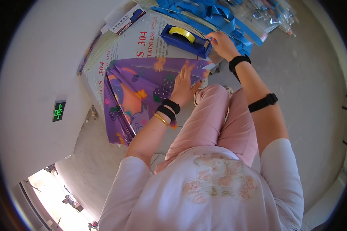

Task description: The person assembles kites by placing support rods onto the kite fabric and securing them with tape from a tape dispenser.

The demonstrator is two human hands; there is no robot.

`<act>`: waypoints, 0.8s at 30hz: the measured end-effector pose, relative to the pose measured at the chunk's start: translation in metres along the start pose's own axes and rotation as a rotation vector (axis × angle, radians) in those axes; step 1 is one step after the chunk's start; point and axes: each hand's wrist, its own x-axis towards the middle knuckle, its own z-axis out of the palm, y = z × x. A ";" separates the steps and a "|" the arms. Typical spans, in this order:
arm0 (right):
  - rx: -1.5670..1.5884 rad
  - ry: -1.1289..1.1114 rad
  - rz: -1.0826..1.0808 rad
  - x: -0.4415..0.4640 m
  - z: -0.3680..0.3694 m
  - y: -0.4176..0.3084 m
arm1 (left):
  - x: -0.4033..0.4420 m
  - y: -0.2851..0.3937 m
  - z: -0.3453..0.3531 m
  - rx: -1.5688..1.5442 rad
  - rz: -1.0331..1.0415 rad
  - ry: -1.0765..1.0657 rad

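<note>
On the left, we make out a small dark sign with glowing green figures (59, 111) on a pale wall (34, 73). Next comes a table (121, 48) covered in white film with red "304" lettering; near its far left edge lies a slim white carton with dark blue and red print (128, 19). A thin, creased purple sheet with orange stars and dotted shapes (133, 86) hides the table's near edge, gathering into folds at the near left. On it we see the left hand (184, 84), fingers spread, with nothing visible in its grasp. Toward the right edge sits a glossy blue tape dispenser (189, 44) holding a yellow tape roll (182, 33). At its cutter end, the right hand (221, 43) is partly curled, thumb and forefinger close together; we cannot tell whether they pinch tape. Tangled flat blue ribbons (211, 13) crowd the far edge; shiny clear plastic packets (268, 17) beyond are hard to separate and cut off at the top.
</note>
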 end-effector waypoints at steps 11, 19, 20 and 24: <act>-0.294 -0.311 -0.013 0.046 -0.002 -0.015 | 0.068 0.000 -0.005 0.563 -0.052 0.105; -0.203 -0.559 0.053 0.058 -0.015 -0.012 | 0.066 0.009 0.002 0.664 -0.146 0.107; -0.232 -0.552 0.036 0.056 -0.014 -0.007 | 0.067 0.010 0.001 0.660 -0.153 0.105; -0.199 -0.571 0.129 0.051 -0.015 0.005 | 0.068 0.011 0.002 0.647 -0.157 0.106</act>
